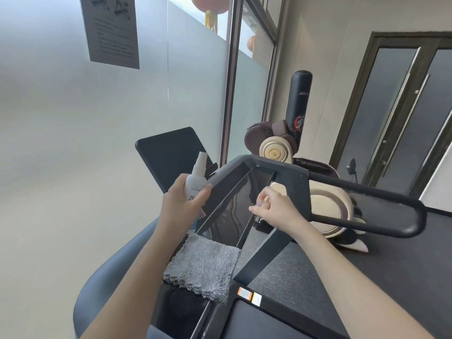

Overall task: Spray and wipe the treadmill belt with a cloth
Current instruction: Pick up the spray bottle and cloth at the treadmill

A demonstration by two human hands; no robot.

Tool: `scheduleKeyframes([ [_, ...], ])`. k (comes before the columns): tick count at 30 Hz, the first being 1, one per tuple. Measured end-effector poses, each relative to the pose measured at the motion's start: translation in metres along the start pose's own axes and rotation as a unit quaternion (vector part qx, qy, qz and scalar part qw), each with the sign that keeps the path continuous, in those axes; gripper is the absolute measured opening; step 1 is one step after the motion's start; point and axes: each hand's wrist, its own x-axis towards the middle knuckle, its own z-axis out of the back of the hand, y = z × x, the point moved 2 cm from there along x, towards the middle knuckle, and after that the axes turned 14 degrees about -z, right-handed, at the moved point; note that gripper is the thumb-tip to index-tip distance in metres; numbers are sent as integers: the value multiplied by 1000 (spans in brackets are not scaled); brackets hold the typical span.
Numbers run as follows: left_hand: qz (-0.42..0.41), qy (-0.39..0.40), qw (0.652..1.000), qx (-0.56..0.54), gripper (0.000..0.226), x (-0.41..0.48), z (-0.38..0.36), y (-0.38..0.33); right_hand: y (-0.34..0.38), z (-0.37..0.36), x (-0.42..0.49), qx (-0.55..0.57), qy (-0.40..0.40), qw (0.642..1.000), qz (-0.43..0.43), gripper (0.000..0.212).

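My left hand (182, 204) grips a white spray bottle (195, 182) upright, in front of the treadmill's dark console frame (276, 171). To the right of it, my right hand (274, 206) hovers over the frame's opening with its fingers curled. It pinches a small clear piece (261, 203) that looks like the bottle's cap. A grey fluffy cloth (204, 264) lies draped over the frame's lower edge, below my left hand. The black treadmill belt (259, 321) shows at the bottom, under my right forearm.
A black screen (171, 152) leans behind the bottle. The treadmill's black handrail (381, 194) loops out to the right. A massage chair (327, 204) and a black punching bag (299, 104) stand behind. Frosted glass wall (73, 143) on the left, dark doors (403, 106) at right.
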Motion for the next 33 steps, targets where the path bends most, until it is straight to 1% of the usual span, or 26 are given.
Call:
scheduleKeyframes([
  [2,6,-26,1000,9,20,-5,3,5,7,-33,9,-7,18,1000,9,22],
  [5,16,-41,999,17,16,-14,7,13,18,-74,23,-8,53,999,1,22],
  [8,31,-46,998,23,14,-23,14,20,29,-103,34,-30,79,996,5,14],
  [10,39,-50,998,23,14,-27,17,23,34,-113,38,-57,83,995,25,10],
  [16,49,-63,997,24,15,-34,24,26,35,-123,40,-93,78,991,64,13],
  [18,49,-64,996,24,15,-35,26,27,34,-122,38,-101,77,989,74,19],
  [22,44,-61,997,27,16,-35,25,25,32,-113,33,-96,66,990,78,50],
  [24,42,-60,997,27,16,-36,24,23,32,-106,28,-71,44,993,78,57],
  [26,39,-55,997,23,17,-36,22,21,31,-95,23,-43,5,996,79,51],
  [29,28,-45,998,21,19,-37,19,15,24,-80,10,-36,-49,995,78,27],
  [31,22,-41,999,21,20,-37,19,10,16,-75,1,-50,-45,995,68,22],
  [33,16,-40,999,23,21,-37,20,6,9,-76,-9,-60,-13,996,65,21],
])
